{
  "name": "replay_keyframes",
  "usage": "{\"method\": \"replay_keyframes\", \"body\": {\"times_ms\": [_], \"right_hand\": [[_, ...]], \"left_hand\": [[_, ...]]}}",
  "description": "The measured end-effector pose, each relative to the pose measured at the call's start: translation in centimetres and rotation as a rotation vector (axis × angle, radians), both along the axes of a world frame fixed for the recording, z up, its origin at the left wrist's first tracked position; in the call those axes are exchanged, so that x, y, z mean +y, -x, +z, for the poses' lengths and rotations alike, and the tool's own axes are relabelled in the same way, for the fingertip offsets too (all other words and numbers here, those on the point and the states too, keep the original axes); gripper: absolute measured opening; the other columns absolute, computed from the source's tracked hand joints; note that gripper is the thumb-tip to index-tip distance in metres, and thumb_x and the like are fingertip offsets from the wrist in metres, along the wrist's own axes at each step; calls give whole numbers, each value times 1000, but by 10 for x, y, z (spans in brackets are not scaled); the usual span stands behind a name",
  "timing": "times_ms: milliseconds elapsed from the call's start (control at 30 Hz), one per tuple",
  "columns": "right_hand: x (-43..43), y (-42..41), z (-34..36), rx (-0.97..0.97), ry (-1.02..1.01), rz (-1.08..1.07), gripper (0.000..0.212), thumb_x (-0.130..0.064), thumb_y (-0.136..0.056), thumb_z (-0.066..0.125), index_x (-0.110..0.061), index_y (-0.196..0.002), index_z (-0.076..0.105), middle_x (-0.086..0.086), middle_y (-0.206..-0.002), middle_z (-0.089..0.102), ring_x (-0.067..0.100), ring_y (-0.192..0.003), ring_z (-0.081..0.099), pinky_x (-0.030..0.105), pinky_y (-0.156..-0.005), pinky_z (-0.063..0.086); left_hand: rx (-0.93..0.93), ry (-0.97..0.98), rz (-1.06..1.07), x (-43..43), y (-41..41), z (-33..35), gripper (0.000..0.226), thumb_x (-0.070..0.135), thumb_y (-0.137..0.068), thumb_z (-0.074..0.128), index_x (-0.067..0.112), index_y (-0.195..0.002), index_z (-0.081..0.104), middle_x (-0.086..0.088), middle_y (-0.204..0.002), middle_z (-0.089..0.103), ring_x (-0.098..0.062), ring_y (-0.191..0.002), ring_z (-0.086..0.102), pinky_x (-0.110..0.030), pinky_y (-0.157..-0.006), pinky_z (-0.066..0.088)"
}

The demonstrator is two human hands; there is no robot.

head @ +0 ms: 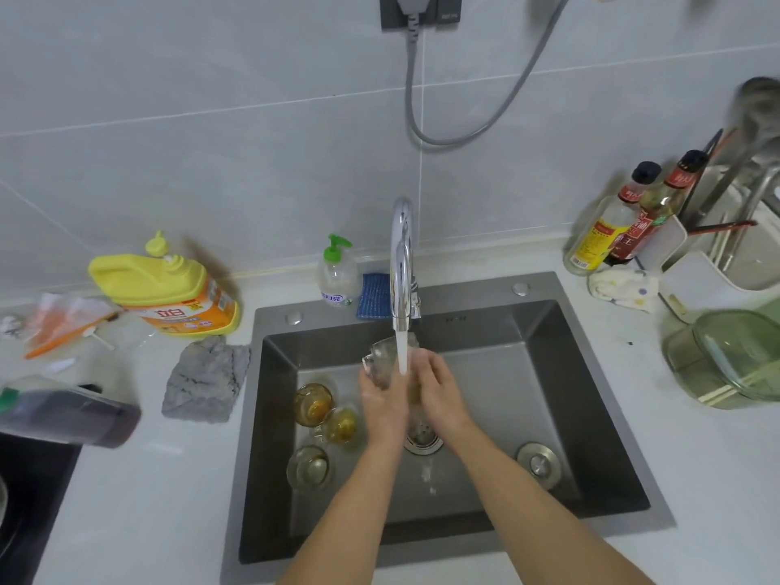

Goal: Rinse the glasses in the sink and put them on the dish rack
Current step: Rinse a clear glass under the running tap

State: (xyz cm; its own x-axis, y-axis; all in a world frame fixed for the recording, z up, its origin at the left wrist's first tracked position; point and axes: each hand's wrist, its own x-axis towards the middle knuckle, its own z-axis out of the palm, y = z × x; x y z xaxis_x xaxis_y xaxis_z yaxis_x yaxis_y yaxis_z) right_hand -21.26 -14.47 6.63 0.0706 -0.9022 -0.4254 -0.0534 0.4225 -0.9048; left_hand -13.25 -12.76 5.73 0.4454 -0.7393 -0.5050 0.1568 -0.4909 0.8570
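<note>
Rinsing: your left hand and right hand curl their fingers round a glass under the tap; next comes the dish rack, right of your fingers.

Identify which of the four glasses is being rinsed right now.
The clear glass, held by the left hand and right hand under the running tap; the other three glasses sit on the sink floor.
</note>
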Motion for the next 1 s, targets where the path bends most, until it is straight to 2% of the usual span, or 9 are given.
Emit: {"method": "replay_keyframes", "body": {"times_ms": [100,200,367,467,567,667,767,867,1000], "right_hand": [[-6,4,5,-45,-131,78,47,-65,-88,59,-25,-111,65,-6,-105,74,11,-100,70,24,-89,54],[-6,1,2,-37,-150,132,66,-79,-73,56,-27,-113,64,-5,-108,76,14,-104,72,39,-101,54],[3,-5,3,149,13,115,63,-64,-103,16,-25,-128,58,-8,-117,69,6,-114,63,33,-105,46],[7,-1,5,90,95,171,49,-53,-107,24,-29,-139,52,-23,-130,60,-19,-117,53,6,-99,40],[4,6,0,-71,52,144,56,-50,-100,51,-29,-153,46,-11,-147,56,2,-134,53,19,-109,43],[2,16,-4,-261,-49,106,48,-30,-87,75,-38,-133,66,-10,-132,69,7,-124,63,31,-107,47],[6,23,-8,-436,-137,-96,38,-12,-75,81,-18,-112,79,2,-119,76,20,-117,69,37,-103,51],[8,14,-6,-443,-154,-296,15,-4,-86,77,-12,-98,76,8,-101,76,28,-101,68,35,-90,57],[0,-3,-3,-206,-240,-313,37,-33,-91,77,-27,-124,60,5,-136,57,24,-118,62,46,-104,53]], "left_hand": [[190,-85,-103,-2,-9,-7,90,91,-73,59,30,-138,61,0,-136,65,-23,-126,60,-51,-113,45],[118,-74,-172,-5,-10,-22,80,96,-78,42,40,-128,70,3,-129,73,-21,-124,65,-56,-112,47],[-112,-29,-137,1,2,24,44,52,-111,25,24,-118,59,10,-101,65,-4,-98,63,-30,-95,44],[-100,1,-39,3,5,28,54,55,-110,20,23,-126,61,1,-109,70,-19,-109,66,-34,-95,45],[39,10,5,-4,1,21,51,64,-102,42,22,-126,57,0,-114,68,-20,-112,64,-44,-104,49],[210,-28,91,-5,0,19,66,61,-76,82,18,-119,58,-5,-115,72,-23,-105,72,-49,-98,59],[324,-14,201,-6,3,17,56,46,-86,80,10,-125,61,-6,-105,74,-23,-97,73,-55,-96,59],[436,-10,262,-3,14,21,50,47,-93,72,10,-125,66,-7,-101,74,-25,-94,70,-46,-87,60],[421,-14,181,11,20,14,40,46,-92,74,15,-117,73,-8,-111,77,-29,-110,71,-45,-95,57]]}}
